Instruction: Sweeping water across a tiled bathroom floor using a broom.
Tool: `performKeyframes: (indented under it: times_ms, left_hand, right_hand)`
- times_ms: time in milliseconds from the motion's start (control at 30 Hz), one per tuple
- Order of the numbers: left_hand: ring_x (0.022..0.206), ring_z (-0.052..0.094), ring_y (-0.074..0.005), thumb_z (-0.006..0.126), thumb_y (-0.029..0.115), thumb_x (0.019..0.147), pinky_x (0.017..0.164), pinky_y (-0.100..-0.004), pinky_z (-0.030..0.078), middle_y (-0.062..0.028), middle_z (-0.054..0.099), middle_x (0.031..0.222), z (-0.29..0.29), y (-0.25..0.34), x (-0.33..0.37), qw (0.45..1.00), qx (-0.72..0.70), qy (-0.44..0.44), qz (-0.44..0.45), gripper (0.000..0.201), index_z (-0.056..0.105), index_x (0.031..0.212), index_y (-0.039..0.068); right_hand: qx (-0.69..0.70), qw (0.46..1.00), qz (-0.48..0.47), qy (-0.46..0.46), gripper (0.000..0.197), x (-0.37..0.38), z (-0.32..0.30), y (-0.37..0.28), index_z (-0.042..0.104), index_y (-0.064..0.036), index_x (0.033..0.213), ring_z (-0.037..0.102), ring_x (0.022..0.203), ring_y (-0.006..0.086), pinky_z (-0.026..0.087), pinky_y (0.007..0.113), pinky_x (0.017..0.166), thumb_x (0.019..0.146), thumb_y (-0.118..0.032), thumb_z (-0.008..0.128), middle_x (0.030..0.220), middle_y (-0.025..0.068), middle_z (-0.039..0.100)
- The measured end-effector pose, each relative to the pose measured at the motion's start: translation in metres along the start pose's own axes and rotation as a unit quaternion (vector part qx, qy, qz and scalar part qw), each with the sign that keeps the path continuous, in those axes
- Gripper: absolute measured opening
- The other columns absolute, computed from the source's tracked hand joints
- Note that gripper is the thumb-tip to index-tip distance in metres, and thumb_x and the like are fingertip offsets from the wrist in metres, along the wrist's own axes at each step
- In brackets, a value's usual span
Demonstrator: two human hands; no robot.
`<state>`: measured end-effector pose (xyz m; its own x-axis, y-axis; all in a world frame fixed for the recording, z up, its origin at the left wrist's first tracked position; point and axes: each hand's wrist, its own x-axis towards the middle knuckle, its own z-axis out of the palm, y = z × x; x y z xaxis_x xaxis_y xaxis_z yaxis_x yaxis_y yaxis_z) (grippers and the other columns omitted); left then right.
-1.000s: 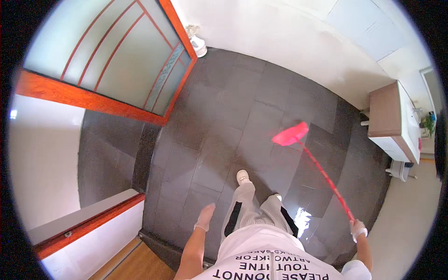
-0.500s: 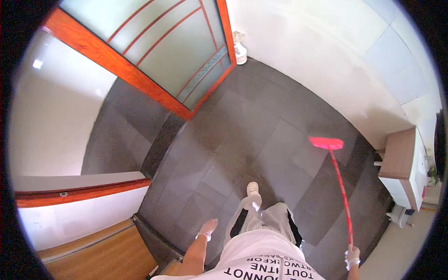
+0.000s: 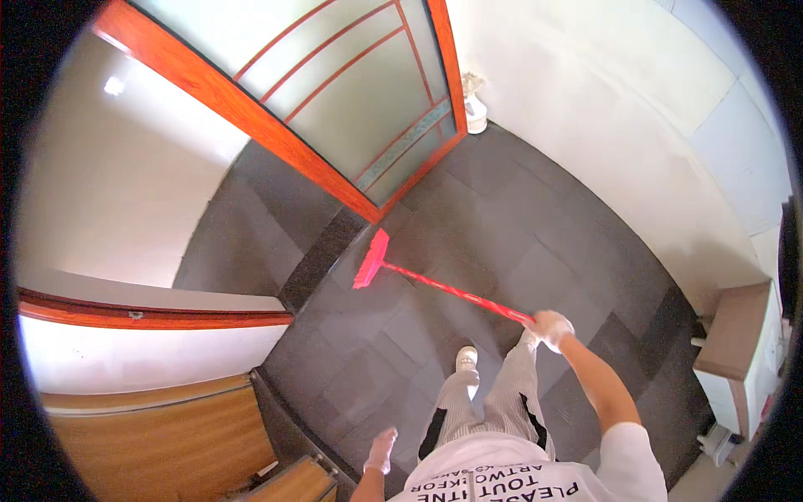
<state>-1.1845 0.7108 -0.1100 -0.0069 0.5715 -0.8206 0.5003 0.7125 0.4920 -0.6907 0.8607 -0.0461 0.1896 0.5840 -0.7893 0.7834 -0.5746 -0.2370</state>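
Note:
A red broom (image 3: 456, 291) with a pink-red head slants across the grey tiled floor (image 3: 502, 222). Its head rests on the tiles at the left, by the dark threshold under the door's corner. My right hand (image 3: 550, 328), in a thin whitish glove, is closed round the upper end of the handle, in front of my right leg. Down by my left side hangs my left hand (image 3: 381, 452), gloved too, holding nothing, its fingers loosely stretched out.
An orange-red framed frosted glass door (image 3: 343, 109) stands ajar at the upper left. Beyond its far edge, a white pot (image 3: 475, 113) sits against the wall. A low cabinet (image 3: 736, 343) is at the right. Wooden boards (image 3: 159, 431) lie at the lower left.
My right arm has swung forward and inward, carrying the broom from the right side to the left near the threshold. My view has shifted, and my left hand sits lower in it.

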Motion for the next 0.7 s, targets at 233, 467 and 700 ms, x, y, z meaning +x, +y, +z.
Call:
performKeyframes:
  times_ms: [233,467,700]
  left_hand:
    - [0.091,0.049,-0.0145,0.047,0.027,0.077,0.079,-0.0324,0.034,-0.0048,0.054,0.101,0.052,-0.067,-0.051,0.969,-0.111,-0.014,-0.219,0.036,0.048,0.107,0.008]
    - [0.096,0.047,-0.0146,0.050,0.033,0.075,0.080,-0.0318,0.031,-0.0033,0.054,0.102,0.121,0.005,-0.058,0.977,-0.097,-0.021,-0.186,0.039,0.049,0.105,0.009]
    - [0.086,0.052,-0.0140,0.053,0.026,0.075,0.075,-0.0248,0.039,-0.0055,0.057,0.093,0.142,0.078,-0.035,0.993,-0.050,0.005,-0.107,0.035,0.053,0.100,0.001]
  right_hand:
    - [0.019,0.999,0.024,0.012,0.043,0.094,-0.045,0.007,0.058,-0.0005,0.089,0.054,0.086,0.0318,0.042,0.037,0.076,0.076,-0.039,0.042,0.090,0.0189,0.056]
    - [0.098,0.993,0.057,0.024,0.045,0.130,-0.068,0.080,0.057,-0.0009,0.090,0.051,0.092,0.0323,0.040,0.038,0.078,0.075,-0.041,0.043,0.095,0.0206,0.053]
    - [0.187,0.963,0.186,0.053,0.051,0.056,-0.039,0.228,0.056,-0.0002,0.091,0.051,0.090,0.0337,0.040,0.039,0.077,0.077,-0.045,0.037,0.092,0.0217,0.053]
